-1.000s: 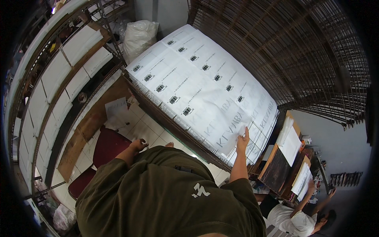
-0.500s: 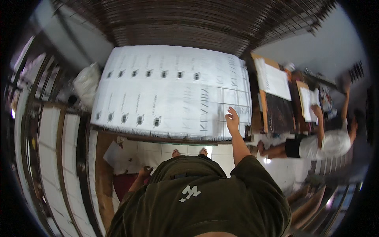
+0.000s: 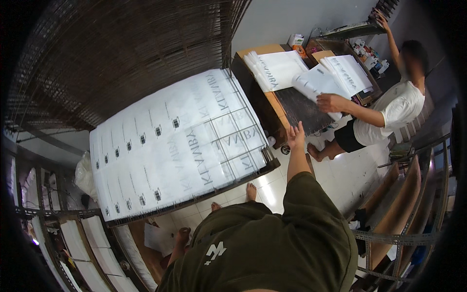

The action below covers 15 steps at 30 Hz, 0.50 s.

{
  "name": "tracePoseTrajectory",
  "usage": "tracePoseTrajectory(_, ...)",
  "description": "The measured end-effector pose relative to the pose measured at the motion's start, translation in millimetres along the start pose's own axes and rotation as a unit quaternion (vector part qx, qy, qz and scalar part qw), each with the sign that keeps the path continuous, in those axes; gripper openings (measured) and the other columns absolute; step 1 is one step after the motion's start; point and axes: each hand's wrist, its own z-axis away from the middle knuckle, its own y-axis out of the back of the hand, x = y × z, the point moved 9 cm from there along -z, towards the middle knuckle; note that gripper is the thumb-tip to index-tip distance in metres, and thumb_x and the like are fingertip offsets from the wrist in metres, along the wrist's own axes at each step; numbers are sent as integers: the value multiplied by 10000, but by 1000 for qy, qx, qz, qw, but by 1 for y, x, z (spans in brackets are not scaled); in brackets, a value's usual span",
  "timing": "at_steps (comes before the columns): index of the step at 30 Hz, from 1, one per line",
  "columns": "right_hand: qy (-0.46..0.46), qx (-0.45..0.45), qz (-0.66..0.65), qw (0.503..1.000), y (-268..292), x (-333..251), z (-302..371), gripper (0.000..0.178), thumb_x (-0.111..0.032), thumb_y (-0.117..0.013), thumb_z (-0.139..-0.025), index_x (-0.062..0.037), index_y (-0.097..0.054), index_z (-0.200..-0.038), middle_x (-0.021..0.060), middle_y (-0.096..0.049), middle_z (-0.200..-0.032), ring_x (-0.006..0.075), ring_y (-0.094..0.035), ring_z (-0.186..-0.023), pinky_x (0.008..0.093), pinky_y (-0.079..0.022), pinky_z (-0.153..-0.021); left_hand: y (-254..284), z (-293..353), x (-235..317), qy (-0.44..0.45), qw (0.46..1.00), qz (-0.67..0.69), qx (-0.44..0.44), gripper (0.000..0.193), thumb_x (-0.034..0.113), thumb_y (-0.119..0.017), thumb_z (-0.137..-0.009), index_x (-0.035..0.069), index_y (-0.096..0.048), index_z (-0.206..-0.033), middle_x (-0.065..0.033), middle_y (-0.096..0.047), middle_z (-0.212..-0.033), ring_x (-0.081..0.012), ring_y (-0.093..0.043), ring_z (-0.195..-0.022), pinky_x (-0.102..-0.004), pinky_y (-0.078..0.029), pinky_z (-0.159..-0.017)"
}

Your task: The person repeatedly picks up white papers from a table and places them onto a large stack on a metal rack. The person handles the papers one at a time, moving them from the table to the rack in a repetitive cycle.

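My right hand [image 3: 296, 136] reaches forward and to the right with its fingers up and apart, holding nothing. It is just short of the near edge of a dark-topped work table [image 3: 304, 109]. My left hand [image 3: 182, 237] hangs low beside my body, in shadow; how far its fingers are curled is unclear. Before me, large white printed sheets [image 3: 146, 160] lie side by side on a wire drying rack [image 3: 243, 153], bare wires crossing its right part. Across the work table a co-worker's hand [image 3: 332, 102] grips a curved white printed sheet [image 3: 318, 82].
Raised wire shelves [image 3: 121, 53] slope above the sheets. Stacks of printed sheets [image 3: 279, 70] lie on the work table, with bottles [image 3: 369, 61] behind. The co-worker [image 3: 399, 107] stands at right. Shelving [image 3: 389, 214] stands at lower right, white boards [image 3: 95, 233] at lower left.
My view has turned to the right. My right hand has moved from over the sheets on the rack toward the work table. The co-worker now holds a sheet out over that table.
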Motion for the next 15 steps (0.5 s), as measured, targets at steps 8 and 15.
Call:
tracePoseTrajectory(8, -42, 39, -90, 994, 11, 24, -83, 554, -334, -648, -794, -141, -389, -1245, 24, -419, -1266, 182, -403, -1156, 408, -383, -906, -9, 8, 26, -90, 981, 162, 59, 453, 407, -566, -824, 29, -578, -1074, -219, -626, -934, -320, -614, -897, -371, -475, -767)
tracePoseTrajectory(15, -5, 187, -119, 975, 12, -5, -64, 360, -202, -579, -752, -57, -482, -1067, 37, -508, -1082, 185, -485, -1005, 365, -401, -851, -18, 11, 92, -37, 994, 53, 93, 458, 423, -570, -821, 33, -583, -1061, -215, -619, -963, -337, -606, -898, -394, -473, -764)
